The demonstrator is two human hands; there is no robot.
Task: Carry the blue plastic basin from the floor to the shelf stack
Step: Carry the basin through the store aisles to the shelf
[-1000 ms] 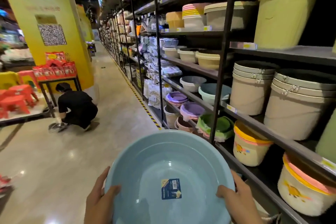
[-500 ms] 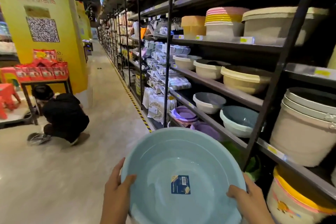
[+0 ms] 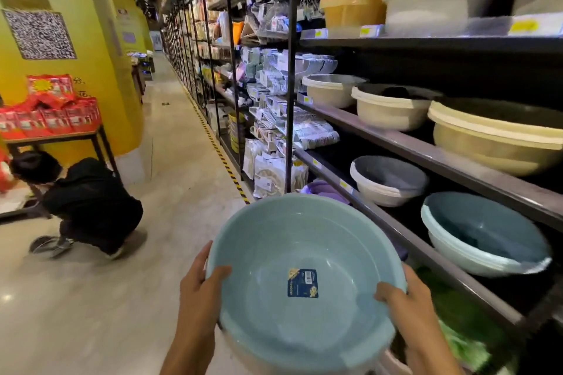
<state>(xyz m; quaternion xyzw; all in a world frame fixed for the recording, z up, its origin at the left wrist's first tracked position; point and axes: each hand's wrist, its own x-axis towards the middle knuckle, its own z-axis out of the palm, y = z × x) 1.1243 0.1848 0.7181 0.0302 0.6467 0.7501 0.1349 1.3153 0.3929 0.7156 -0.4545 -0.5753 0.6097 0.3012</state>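
Note:
I hold a round light-blue plastic basin (image 3: 292, 240) in front of me at waist height, its open side facing me, a dark label stuck on its inside bottom. My left hand (image 3: 199, 286) grips the left rim, thumb inside the bowl. My right hand (image 3: 405, 298) grips the right rim the same way. To the right, on a lower shelf, lies a stack of matching blue basins (image 3: 484, 234), tilted toward the aisle. The held basin is left of that stack and apart from it.
Black metal shelving (image 3: 426, 149) runs along the right, loaded with cream, grey and coloured basins. A person in black (image 3: 88, 204) crouches on the floor at left beside a table of red packets (image 3: 51, 119). The aisle floor (image 3: 170, 161) stretches ahead, edged with striped tape.
The view has moved closer to the shelves and risen. The basin stays in both hands and sits nearer to the blue stack on the right. The crouching person has shifted left in the frame.

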